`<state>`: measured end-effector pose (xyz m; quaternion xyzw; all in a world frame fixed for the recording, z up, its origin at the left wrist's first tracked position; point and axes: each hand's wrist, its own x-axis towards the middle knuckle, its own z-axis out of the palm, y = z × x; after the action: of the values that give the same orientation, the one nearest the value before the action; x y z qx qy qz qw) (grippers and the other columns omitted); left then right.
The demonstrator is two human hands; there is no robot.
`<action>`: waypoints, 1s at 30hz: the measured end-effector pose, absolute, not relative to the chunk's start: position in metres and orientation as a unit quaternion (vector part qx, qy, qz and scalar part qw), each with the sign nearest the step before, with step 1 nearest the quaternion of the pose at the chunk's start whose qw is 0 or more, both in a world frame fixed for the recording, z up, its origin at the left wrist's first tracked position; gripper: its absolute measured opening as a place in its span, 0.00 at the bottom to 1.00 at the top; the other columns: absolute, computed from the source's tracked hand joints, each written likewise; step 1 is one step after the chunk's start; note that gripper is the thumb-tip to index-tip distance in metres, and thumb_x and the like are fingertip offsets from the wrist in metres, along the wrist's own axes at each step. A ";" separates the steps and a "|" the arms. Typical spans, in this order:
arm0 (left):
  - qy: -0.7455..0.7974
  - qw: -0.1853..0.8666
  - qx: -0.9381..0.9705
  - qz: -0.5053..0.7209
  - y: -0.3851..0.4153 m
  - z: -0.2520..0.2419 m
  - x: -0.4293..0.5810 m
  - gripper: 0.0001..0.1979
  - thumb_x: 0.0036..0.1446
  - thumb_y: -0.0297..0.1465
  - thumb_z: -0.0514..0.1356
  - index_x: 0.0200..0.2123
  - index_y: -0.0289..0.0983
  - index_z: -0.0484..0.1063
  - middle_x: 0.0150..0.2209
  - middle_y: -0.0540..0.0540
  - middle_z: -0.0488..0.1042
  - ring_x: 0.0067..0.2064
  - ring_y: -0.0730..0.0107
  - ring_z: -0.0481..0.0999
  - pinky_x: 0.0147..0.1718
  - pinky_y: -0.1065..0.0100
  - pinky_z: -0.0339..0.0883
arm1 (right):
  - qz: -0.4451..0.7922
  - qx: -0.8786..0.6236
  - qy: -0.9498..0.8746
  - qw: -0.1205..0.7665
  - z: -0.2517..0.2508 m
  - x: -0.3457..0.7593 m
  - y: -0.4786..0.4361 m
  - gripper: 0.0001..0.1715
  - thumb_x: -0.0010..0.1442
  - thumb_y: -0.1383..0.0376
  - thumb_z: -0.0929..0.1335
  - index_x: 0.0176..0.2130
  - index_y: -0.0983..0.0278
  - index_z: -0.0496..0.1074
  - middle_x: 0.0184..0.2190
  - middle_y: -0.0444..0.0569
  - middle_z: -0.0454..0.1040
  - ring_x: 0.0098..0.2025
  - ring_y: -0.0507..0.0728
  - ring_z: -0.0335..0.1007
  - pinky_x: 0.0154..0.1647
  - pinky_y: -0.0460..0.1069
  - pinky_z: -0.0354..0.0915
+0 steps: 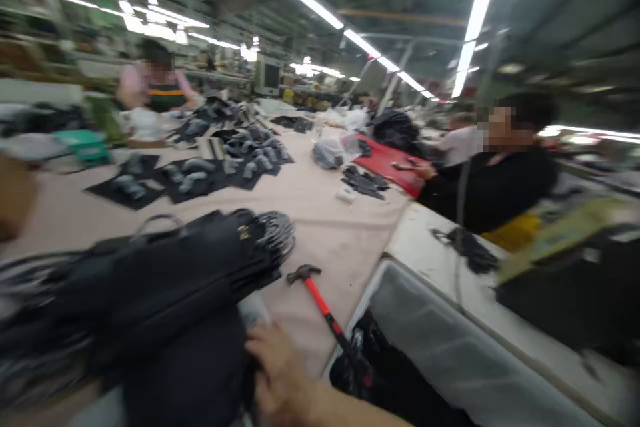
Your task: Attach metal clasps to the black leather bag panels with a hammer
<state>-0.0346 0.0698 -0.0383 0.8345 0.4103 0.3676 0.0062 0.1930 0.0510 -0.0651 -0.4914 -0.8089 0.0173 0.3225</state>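
My right hand (283,370) comes in from the bottom, with its fingers curled at the right edge of a black bag (185,367). This bag hangs or lies below a pile of black bags (165,267) with looped handles and cords, smeared by motion on the left. A claw hammer (320,297) with a red and black handle lies just right of the pile, its head on the pale table cover (345,240). My left hand does not show. At the left edge is a blurred brown shape (15,197) that I cannot make out.
Black pieces with grey curved parts (190,177) lie across the table. A grey bin (425,307) with black material stands at the right, beside a white tabletop (425,233). One person (160,83) sits at the far left; another (493,180) works by a red sheet (393,163).
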 end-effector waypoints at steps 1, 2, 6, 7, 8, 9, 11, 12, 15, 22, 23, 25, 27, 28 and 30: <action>0.447 -0.003 0.822 0.354 0.042 -0.036 -0.054 0.24 0.52 0.28 0.65 0.53 0.54 0.76 0.65 0.53 0.68 0.55 0.62 0.77 0.42 0.63 0.78 | 0.040 -0.497 -0.800 0.333 -0.058 0.195 0.037 0.33 0.52 0.68 0.63 0.58 0.68 0.69 0.59 0.61 0.72 0.63 0.67 0.67 0.63 0.69 0.66; 0.477 -0.006 0.810 0.341 0.015 -0.033 -0.068 0.25 0.54 0.26 0.62 0.54 0.52 0.76 0.63 0.52 0.70 0.56 0.61 0.77 0.45 0.62 0.79 | 0.064 -0.501 -0.796 0.334 -0.052 0.200 0.027 0.32 0.54 0.70 0.62 0.58 0.66 0.68 0.60 0.60 0.72 0.64 0.66 0.66 0.64 0.70 0.65; 0.518 0.047 0.800 0.300 -0.036 -0.029 -0.085 0.21 0.59 0.23 0.54 0.56 0.36 0.71 0.60 0.37 0.73 0.64 0.55 0.71 0.60 0.53 0.73 | 0.111 -0.473 -0.806 0.338 -0.065 0.219 0.040 0.26 0.63 0.66 0.61 0.60 0.62 0.67 0.61 0.59 0.70 0.63 0.69 0.66 0.64 0.73 0.62; 0.532 0.058 0.793 0.291 -0.037 -0.030 -0.086 0.21 0.59 0.23 0.54 0.56 0.35 0.71 0.59 0.36 0.73 0.64 0.55 0.70 0.61 0.52 0.72 | 0.113 -0.460 -0.812 0.342 -0.072 0.219 0.047 0.25 0.65 0.64 0.61 0.60 0.61 0.67 0.61 0.58 0.70 0.63 0.70 0.66 0.64 0.74 0.62; 0.554 0.064 0.777 0.293 -0.039 -0.031 -0.087 0.20 0.59 0.22 0.55 0.55 0.34 0.71 0.59 0.35 0.73 0.63 0.54 0.70 0.62 0.51 0.71 | 0.111 -0.448 -0.817 0.346 -0.078 0.219 0.051 0.24 0.65 0.62 0.62 0.59 0.60 0.67 0.61 0.58 0.70 0.63 0.70 0.66 0.63 0.74 0.62; 0.572 0.065 0.761 0.298 -0.042 -0.030 -0.088 0.20 0.59 0.22 0.55 0.54 0.35 0.71 0.57 0.36 0.74 0.62 0.55 0.72 0.61 0.52 0.71 | 0.109 -0.442 -0.819 0.350 -0.082 0.219 0.053 0.23 0.66 0.61 0.62 0.59 0.60 0.68 0.60 0.58 0.71 0.63 0.71 0.66 0.63 0.74 0.61; 0.619 0.062 0.718 0.312 -0.051 -0.025 -0.093 0.18 0.59 0.21 0.54 0.51 0.36 0.74 0.51 0.38 0.78 0.56 0.56 0.76 0.57 0.53 0.73 | 0.100 -0.435 -0.823 0.352 -0.082 0.220 0.050 0.23 0.66 0.60 0.62 0.58 0.60 0.68 0.60 0.57 0.71 0.62 0.71 0.67 0.63 0.73 0.62; 0.649 0.060 0.689 0.318 -0.055 -0.021 -0.098 0.17 0.60 0.21 0.54 0.49 0.37 0.75 0.48 0.39 0.79 0.52 0.58 0.78 0.55 0.55 0.74 | 0.097 -0.436 -0.823 0.351 -0.080 0.221 0.048 0.23 0.66 0.60 0.61 0.58 0.60 0.68 0.60 0.57 0.71 0.62 0.71 0.67 0.64 0.72 0.62; 0.762 0.065 0.567 0.305 -0.055 -0.009 -0.129 0.14 0.62 0.24 0.53 0.46 0.37 0.76 0.44 0.41 0.81 0.46 0.60 0.79 0.48 0.59 0.73 | 0.091 -0.436 -0.823 0.353 -0.074 0.220 0.045 0.22 0.66 0.60 0.62 0.57 0.61 0.69 0.59 0.58 0.72 0.62 0.70 0.67 0.63 0.70 0.64; 0.866 0.171 0.456 0.116 0.000 0.007 -0.177 0.11 0.62 0.35 0.59 0.39 0.36 0.79 0.41 0.40 0.82 0.45 0.58 0.80 0.43 0.65 0.68 | 0.105 -0.436 -0.813 0.371 -0.074 0.218 0.048 0.21 0.65 0.62 0.63 0.54 0.63 0.71 0.58 0.58 0.73 0.61 0.69 0.68 0.64 0.68 0.64; 0.866 0.182 0.457 0.093 0.006 0.007 -0.177 0.11 0.61 0.36 0.60 0.37 0.36 0.79 0.39 0.40 0.82 0.44 0.58 0.80 0.42 0.65 0.68 | 0.111 -0.437 -0.812 0.371 -0.073 0.218 0.047 0.21 0.64 0.62 0.63 0.54 0.63 0.71 0.58 0.58 0.72 0.61 0.69 0.68 0.64 0.68 0.64; 0.864 0.194 0.462 0.052 0.015 0.008 -0.176 0.10 0.59 0.36 0.60 0.35 0.37 0.78 0.37 0.40 0.82 0.43 0.57 0.80 0.39 0.65 0.67 | 0.116 -0.442 -0.810 0.368 -0.072 0.218 0.047 0.21 0.64 0.62 0.63 0.54 0.63 0.72 0.58 0.58 0.72 0.61 0.69 0.68 0.64 0.68 0.63; 0.853 0.196 0.483 0.022 0.021 0.009 -0.176 0.07 0.57 0.34 0.60 0.35 0.37 0.76 0.36 0.41 0.81 0.41 0.56 0.80 0.37 0.65 0.67 | 0.113 -0.445 -0.808 0.369 -0.069 0.217 0.046 0.20 0.64 0.62 0.63 0.54 0.63 0.72 0.58 0.58 0.73 0.61 0.69 0.68 0.63 0.68 0.64; 0.845 0.195 0.498 0.009 0.022 0.009 -0.177 0.06 0.55 0.33 0.60 0.35 0.38 0.75 0.36 0.42 0.81 0.41 0.56 0.79 0.37 0.65 0.67 | 0.113 -0.446 -0.807 0.370 -0.067 0.216 0.046 0.20 0.64 0.62 0.63 0.54 0.63 0.72 0.57 0.58 0.73 0.61 0.69 0.68 0.63 0.68 0.64; 0.830 0.190 0.525 -0.014 0.025 0.010 -0.178 0.07 0.54 0.32 0.59 0.36 0.38 0.74 0.36 0.41 0.80 0.40 0.55 0.79 0.36 0.64 0.67 | 0.117 -0.448 -0.805 0.370 -0.063 0.215 0.044 0.20 0.64 0.63 0.63 0.54 0.63 0.72 0.57 0.59 0.73 0.61 0.69 0.68 0.63 0.69 0.64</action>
<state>-0.1784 0.0247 0.0102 0.5247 0.8296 -0.0144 0.1903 0.2146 0.0443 -0.0630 -0.4483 -0.8052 0.1169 0.3702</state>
